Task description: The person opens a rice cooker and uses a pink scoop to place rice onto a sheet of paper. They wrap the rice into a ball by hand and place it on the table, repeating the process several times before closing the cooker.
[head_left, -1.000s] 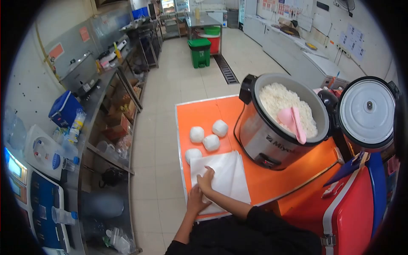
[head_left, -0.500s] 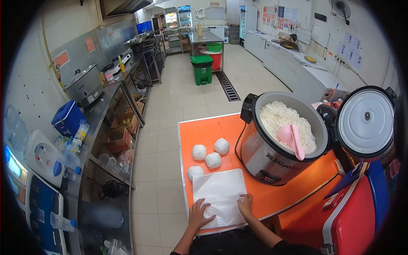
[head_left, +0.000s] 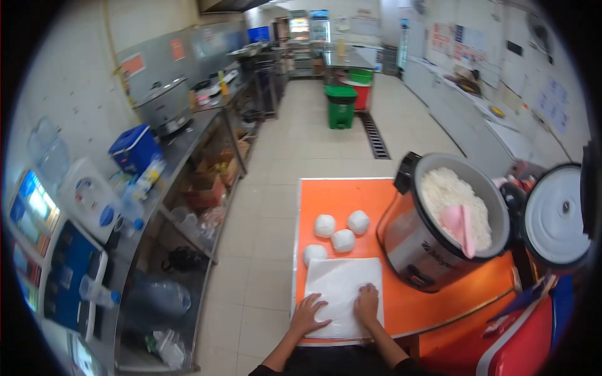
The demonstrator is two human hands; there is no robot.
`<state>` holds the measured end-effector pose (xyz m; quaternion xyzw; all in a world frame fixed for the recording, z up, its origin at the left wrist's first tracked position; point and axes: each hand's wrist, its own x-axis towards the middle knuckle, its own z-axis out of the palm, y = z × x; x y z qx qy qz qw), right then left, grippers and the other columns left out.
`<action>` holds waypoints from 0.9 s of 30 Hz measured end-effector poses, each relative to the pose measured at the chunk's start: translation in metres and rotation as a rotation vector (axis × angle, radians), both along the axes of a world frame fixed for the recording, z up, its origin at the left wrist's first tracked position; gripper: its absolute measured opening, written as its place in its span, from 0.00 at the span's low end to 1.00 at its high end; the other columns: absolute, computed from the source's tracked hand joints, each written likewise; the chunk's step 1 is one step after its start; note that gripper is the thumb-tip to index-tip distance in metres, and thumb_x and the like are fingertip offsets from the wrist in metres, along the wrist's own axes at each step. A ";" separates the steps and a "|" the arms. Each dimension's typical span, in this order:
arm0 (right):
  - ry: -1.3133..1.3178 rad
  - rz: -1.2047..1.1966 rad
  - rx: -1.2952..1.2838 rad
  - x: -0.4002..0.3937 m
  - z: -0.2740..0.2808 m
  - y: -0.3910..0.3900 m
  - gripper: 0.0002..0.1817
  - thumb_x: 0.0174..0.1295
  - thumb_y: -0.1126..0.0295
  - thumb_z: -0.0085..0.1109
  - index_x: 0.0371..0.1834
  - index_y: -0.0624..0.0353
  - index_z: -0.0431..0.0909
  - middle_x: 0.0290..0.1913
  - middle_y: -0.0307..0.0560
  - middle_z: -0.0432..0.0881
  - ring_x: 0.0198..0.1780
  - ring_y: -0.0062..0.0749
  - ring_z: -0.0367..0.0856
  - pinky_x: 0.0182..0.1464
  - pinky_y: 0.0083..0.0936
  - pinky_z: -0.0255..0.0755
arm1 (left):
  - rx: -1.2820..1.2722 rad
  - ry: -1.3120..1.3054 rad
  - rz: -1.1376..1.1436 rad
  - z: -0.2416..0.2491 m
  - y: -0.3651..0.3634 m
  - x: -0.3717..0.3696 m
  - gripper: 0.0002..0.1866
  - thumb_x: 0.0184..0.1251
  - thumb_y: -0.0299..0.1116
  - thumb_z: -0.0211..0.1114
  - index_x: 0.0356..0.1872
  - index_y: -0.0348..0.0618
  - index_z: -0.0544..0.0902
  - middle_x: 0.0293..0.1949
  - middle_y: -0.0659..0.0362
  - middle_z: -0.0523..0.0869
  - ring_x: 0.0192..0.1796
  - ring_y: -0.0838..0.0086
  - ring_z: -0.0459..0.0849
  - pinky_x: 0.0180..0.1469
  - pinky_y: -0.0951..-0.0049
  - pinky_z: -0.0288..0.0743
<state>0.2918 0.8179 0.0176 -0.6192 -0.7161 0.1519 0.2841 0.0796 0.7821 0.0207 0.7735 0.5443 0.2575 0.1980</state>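
A stack of white paper sheets (head_left: 343, 288) lies at the front of the orange table. My left hand (head_left: 308, 315) rests on its left edge with fingers spread. On the paper's right side is my right hand (head_left: 367, 306), its fingers bent and close together; whether they pinch anything is too small to tell. Just beyond the paper sit several round white wrapped balls (head_left: 343, 240). To the right stands an open rice cooker (head_left: 421, 250) full of white rice (head_left: 439, 188), with a pink scoop (head_left: 461, 225) lying on the rice.
The orange table (head_left: 338, 195) ends at a metal-edged rim. The cooker's open lid (head_left: 555, 213) leans out at the right, above a red cooler box (head_left: 520, 341). A steel counter (head_left: 141, 241) with bottles and a blue cooler (head_left: 135, 149) runs along the left.
The view has swung left, so the table and cooker appear farther right and lower. My right hand has shifted slightly inward on the paper, and its fingers are drawn closer together.
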 end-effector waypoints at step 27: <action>-0.490 -0.015 -0.133 -0.017 -0.002 0.008 0.26 0.69 0.59 0.35 0.70 0.50 0.52 0.73 0.49 0.46 0.72 0.47 0.45 0.66 0.56 0.42 | 0.120 -0.312 0.062 -0.026 -0.014 -0.008 0.24 0.44 0.33 0.67 0.47 0.43 0.74 0.61 0.50 0.67 0.66 0.59 0.61 0.66 0.57 0.53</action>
